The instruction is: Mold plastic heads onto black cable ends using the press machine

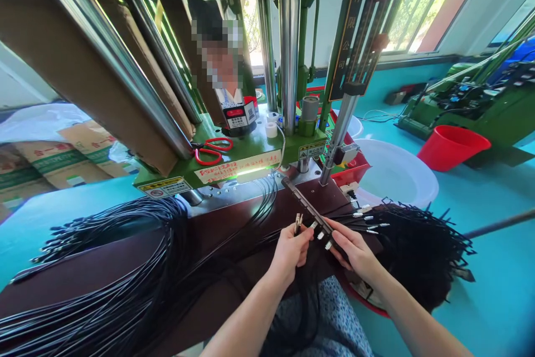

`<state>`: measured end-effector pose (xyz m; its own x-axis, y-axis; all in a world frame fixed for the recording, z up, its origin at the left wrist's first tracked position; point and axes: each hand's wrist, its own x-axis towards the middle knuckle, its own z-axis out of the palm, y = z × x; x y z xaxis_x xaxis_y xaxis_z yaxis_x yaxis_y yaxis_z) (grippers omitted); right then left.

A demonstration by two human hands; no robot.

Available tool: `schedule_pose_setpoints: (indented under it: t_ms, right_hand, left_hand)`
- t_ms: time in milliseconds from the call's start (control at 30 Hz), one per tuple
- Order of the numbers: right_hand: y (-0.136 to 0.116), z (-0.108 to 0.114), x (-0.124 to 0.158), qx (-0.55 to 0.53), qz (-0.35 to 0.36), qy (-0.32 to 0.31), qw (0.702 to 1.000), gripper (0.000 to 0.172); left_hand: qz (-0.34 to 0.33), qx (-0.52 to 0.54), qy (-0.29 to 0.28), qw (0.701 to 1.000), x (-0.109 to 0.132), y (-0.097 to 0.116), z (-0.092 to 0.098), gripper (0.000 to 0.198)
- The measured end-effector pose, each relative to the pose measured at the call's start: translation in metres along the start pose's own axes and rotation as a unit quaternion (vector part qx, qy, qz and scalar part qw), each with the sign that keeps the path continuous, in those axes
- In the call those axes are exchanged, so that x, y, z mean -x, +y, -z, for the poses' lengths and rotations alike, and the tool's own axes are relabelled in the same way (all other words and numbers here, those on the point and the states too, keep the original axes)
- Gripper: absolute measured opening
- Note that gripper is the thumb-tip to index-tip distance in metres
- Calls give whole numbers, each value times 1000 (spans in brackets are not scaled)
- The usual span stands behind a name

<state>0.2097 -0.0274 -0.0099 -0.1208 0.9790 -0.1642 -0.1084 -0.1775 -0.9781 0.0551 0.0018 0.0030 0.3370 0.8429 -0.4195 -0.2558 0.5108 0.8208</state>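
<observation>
In front of the machine, my right hand (356, 250) grips the near end of a long dark metal bar (307, 205), tilted up towards the machine. Several silvery cable connectors (321, 235) stick out along the bar's near side. My left hand (290, 248) is closed in a pinch beside the bar, fingertips on one cable connector (313, 225). A small metallic piece (298, 222) rises above that hand's knuckles; its kind is unclear. Black cables (307, 301) hang below my hands over my lap.
Bundles of black cables (163, 257) spread over the brown table (83, 268) at left. Another heap of black cables (418, 251) lies at right. Red-handled scissors (211, 152) rest on the green press (251, 148). A white basin (395, 170) and red bucket (452, 148) stand beyond.
</observation>
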Motion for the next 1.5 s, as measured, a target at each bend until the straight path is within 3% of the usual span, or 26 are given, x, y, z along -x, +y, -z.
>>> schedule_pose_setpoints:
  t_ms: [233, 467, 533, 667, 733, 900, 1167, 1500]
  right_hand:
    - [4, -2, -2, 138, 59, -36, 988, 53]
    - [0, -1, 0, 18, -5, 14, 1000, 58]
    - [2, 2, 1, 10, -16, 16, 1000, 57]
    - [6, 6, 0, 36, -17, -18, 999, 52]
    - [7, 8, 0, 44, -8, -40, 998, 50]
    - [5, 11, -1, 54, -2, -66, 996, 51]
    - [8, 12, -1, 72, 0, -57, 996, 50]
    - [5, 3, -1, 141, 22, -83, 986, 54]
  left_hand:
    - [-32, -12, 61, 998, -1, -4, 0, 44]
    - [-125, 30, 134, 983, -2, 3, 8, 41]
    - [-111, 34, 121, 986, -1, 5, 10, 39]
    - [-29, -4, 12, 1000, -1, 3, 11, 40]
    - [-7, -5, -14, 1000, -1, 2, 11, 39]
    - [13, 21, -17, 1000, -2, 3, 12, 39]
    - [16, 34, -14, 999, 0, 4, 12, 38]
    - [-1, -15, 19, 1000, -2, 2, 13, 39]
